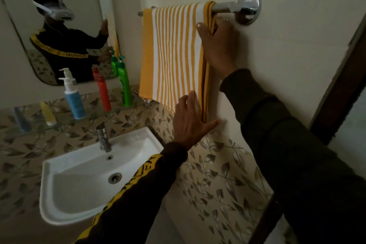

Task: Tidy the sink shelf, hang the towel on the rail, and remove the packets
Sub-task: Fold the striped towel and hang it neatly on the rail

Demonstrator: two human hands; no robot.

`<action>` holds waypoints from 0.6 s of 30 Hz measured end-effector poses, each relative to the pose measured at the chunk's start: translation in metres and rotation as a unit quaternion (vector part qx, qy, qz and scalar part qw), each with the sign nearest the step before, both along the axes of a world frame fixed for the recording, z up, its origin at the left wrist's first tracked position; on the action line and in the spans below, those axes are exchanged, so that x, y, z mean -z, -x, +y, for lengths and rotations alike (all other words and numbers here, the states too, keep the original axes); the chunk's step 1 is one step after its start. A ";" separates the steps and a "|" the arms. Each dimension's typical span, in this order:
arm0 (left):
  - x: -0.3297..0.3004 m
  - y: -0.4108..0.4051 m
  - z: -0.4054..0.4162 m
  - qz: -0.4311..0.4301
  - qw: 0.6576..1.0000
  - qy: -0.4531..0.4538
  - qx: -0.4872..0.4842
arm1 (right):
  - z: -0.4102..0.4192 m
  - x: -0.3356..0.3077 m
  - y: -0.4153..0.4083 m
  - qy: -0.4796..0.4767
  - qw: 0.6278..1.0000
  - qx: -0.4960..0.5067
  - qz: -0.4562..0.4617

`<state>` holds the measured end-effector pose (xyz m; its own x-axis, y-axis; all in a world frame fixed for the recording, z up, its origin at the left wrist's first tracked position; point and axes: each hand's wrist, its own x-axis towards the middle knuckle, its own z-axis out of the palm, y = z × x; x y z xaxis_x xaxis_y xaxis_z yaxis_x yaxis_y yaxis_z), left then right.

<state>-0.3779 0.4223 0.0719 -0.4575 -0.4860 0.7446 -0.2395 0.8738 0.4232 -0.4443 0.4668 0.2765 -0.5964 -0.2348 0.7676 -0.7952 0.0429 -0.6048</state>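
Note:
A yellow and white striped towel point(174, 55) hangs folded over the chrome rail point(227, 8) on the white wall. My right hand point(217, 45) lies against the towel's right edge just under the rail, thumb on the front, fingers behind the fold. Lower down, my left hand point(190, 123) touches the towel's bottom right corner with spread fingers. On the glass shelf point(95, 115) above the sink stand a green pump bottle point(124, 83), a red bottle point(104, 91), a blue and white pump bottle point(74, 97), a yellow tube point(48, 113) and a blue tube point(21, 118). No packets show.
A white basin point(59, 200) with a chrome tap point(103, 138) sits below the shelf. A mirror point(23, 31) hangs above it and reflects a person with a headset. A dark door frame point(340, 85) stands at the right.

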 end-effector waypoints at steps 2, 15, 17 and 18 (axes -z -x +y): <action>0.006 0.000 0.000 -0.013 1.000 -0.016 -0.006 | -0.002 0.022 0.003 -0.018 1.000 0.023 -0.004; 0.049 -0.025 -0.030 -0.068 0.995 -0.058 0.047 | 0.015 0.174 -0.007 -0.148 0.987 0.050 -0.031; 0.050 -0.028 -0.033 -0.078 0.994 -0.058 0.051 | 0.017 0.189 -0.011 -0.156 0.985 0.065 -0.035; 0.050 -0.029 -0.035 -0.083 0.993 -0.058 0.054 | 0.017 0.196 -0.013 -0.157 0.984 0.070 -0.037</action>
<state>-0.3487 0.3875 0.0220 -0.6235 -0.5048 0.5970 -0.2207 0.8462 0.4850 -0.4310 0.4843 0.0806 -0.6918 -0.3642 0.6235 -0.7221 0.3427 -0.6010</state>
